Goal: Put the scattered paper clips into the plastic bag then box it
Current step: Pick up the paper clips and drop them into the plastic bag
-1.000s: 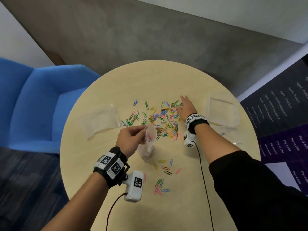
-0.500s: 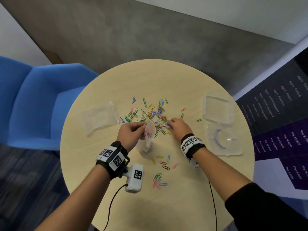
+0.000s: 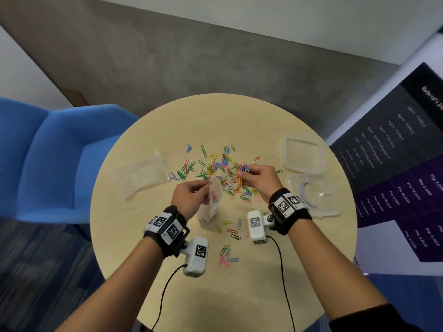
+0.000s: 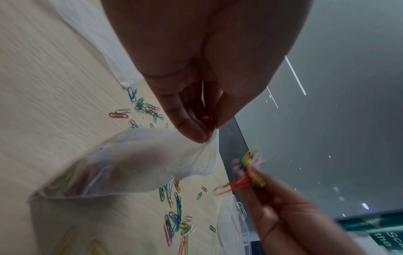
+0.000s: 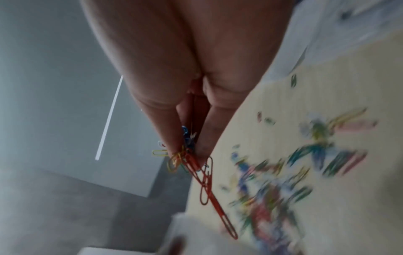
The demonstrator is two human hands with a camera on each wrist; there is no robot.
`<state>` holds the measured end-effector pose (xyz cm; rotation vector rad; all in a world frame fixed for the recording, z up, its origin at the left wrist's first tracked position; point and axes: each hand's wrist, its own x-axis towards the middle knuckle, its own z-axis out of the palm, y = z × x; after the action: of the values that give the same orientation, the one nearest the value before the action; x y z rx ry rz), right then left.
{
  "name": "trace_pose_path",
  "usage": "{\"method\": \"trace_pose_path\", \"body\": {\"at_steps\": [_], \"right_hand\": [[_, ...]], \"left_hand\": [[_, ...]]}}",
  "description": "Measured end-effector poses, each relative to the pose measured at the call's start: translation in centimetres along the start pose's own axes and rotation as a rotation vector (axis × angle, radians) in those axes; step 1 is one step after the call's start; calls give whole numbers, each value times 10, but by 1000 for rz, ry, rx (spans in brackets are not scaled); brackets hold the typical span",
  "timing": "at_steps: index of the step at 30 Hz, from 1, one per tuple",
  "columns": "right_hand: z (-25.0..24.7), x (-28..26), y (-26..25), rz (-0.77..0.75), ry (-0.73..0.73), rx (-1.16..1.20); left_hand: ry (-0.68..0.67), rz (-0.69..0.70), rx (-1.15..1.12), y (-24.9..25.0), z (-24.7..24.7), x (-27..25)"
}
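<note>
Coloured paper clips lie scattered over the middle of the round wooden table. My left hand pinches the rim of a small translucent plastic bag, which stands on the table with a few clips inside; the left wrist view shows the bag hanging from my fingertips. My right hand, raised just above the pile, pinches a bunch of clips; red ones dangle from its fingertips. The clear plastic box lies at the right.
A second flat plastic bag lies at the left. The box lid sits at the far right. A few loose clips lie near the front. A blue armchair stands left of the table.
My right hand swept back from the far side of the pile, closed on a bunch of clips and lifted them. The left hand keeps holding the bag in place.
</note>
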<state>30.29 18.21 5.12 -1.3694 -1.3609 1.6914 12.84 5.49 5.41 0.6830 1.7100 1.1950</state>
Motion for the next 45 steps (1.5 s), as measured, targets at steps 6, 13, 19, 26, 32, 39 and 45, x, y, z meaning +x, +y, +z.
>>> {"method": "trace_pose_path", "body": {"at_steps": [6, 13, 19, 26, 32, 39, 45], "right_hand": [[35, -27, -10, 13, -86, 76], [58, -47, 14, -162, 63, -475], [69, -50, 2, -145, -208, -795], [72, -39, -8, -231, -141, -888], [16, -7, 4, -195, 69, -575], [7, 16, 76, 175, 90, -1115], [71, 14, 100, -104, -87, -1330]], "left_hand": [[11, -6, 11, 0, 8, 2], [50, 19, 31, -2, 15, 2], [-10, 118, 265, -4, 12, 2], [-35, 133, 336, 2, 1, 3], [-25, 37, 156, 2, -14, 5], [11, 6, 44, -2, -30, 1], [52, -25, 20, -8, -49, 1]]}}
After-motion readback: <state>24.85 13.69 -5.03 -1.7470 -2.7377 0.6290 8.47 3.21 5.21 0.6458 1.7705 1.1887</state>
